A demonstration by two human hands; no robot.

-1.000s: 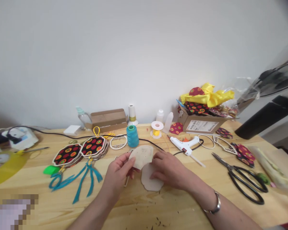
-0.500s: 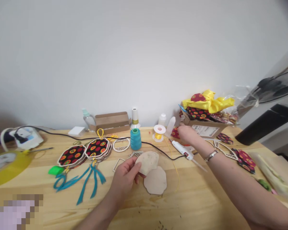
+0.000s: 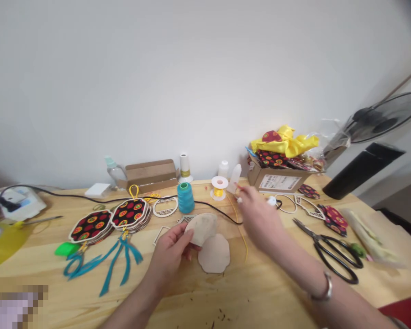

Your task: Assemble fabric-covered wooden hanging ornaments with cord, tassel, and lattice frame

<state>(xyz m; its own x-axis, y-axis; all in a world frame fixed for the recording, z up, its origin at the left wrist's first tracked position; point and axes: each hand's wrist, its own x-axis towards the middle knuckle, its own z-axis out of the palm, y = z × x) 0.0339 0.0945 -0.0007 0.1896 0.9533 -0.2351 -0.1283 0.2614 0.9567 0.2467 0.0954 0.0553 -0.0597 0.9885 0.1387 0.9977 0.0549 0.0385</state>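
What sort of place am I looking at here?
Probably a craft workspace: the wooden table holds a cone of teal thread, black-handled scissors and stacked, flower-patterned ornaments with teal strips hanging off.

One camera, worn on the person's head, looks forward and slightly down from above the near side of the bench. Both arms reach in from the near edge, with the left grip and right grip at close range, low in the view. Beyond the bench, the wall fills the upper half. The wide view spans from a yellow roll at left to a fan at far right.
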